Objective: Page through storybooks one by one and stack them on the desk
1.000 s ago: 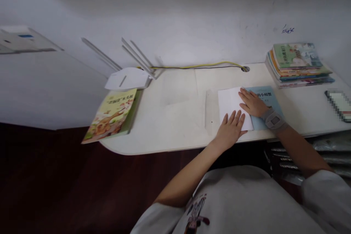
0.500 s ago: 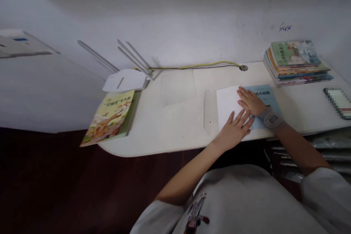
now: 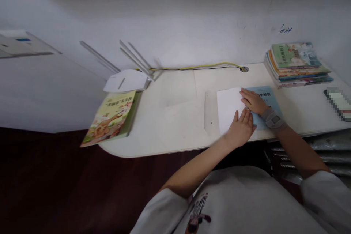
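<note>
- Left grip [image 3: 240, 129]: bare hand, open and palm down, fingers lightly spread, tips resting on the lower right of the paper sheet. Not clamped on anything.
- Right grip [image 3: 253, 101]: bare hand, open and flat, fingers close together and pointing left, lying over the sheet's right edge and the blue paperback. Not clamped.
- White paper sheet [image 3: 229, 111]: lies flat on the counter in front of the person, its right edge overlapping the blue paperback. Judged light, soft and easily creased, and likely to slide on the smooth top. Best pressed flat, or lifted by its free left edge.
- Blue paperback [image 3: 270, 98]: thin, lying flat just right of the sheet, title in Chinese characters. Judged light and flexible; its exposed right edge offers the easiest hold.
- Grey wrist brace [image 3: 272, 119]: strapped around the right wrist.
- Pale paper strip [image 3: 208, 113]: narrow, lying just left of the sheet.
- Counter [image 3: 175, 131]: white, rounded at the left end, carrying all these items.
- Stack of picture books [image 3: 297, 65]: at the counter's right rear.
- Pixelated object [image 3: 338, 104]: at the right edge, too obscured to identify.
- Green picture book [image 3: 111, 119]: overhanging the counter's left edge.
- White router [image 3: 126, 81]: at the left rear, antennae raised.
- Yellow-and-black cable [image 3: 197, 67]: runs along the wall into a grommet hole [image 3: 244, 69].
</note>
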Demonstrator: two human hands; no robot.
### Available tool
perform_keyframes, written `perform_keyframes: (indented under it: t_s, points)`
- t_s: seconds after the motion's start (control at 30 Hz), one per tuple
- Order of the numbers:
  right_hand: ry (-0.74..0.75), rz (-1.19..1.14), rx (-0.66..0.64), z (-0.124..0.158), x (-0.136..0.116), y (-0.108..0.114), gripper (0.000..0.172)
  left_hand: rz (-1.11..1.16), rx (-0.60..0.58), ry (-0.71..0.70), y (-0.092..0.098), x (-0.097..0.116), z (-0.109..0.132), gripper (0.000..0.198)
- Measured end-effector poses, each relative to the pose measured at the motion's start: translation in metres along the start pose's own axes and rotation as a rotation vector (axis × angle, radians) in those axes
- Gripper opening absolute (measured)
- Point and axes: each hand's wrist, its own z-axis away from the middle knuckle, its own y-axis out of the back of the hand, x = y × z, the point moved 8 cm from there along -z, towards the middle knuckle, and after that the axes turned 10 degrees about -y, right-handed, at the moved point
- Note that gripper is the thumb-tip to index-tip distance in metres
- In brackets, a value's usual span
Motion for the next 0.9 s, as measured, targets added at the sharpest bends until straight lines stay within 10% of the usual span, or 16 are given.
perform_keyframes:
  t_s: [0.73, 0.9]
  points:
    - [0.054, 0.220, -0.041, 0.004, -0.015, -0.006, 0.048, 0.056, 0.027, 0.016, -0.014, -0.003, 0.010, 0.053]
    - [0.001, 0.267, 0.000, 0.007, -0.019, -0.002, 0.048, 0.045, -0.025, 0.082, -0.001, -0.034, 0.019, 0.053]
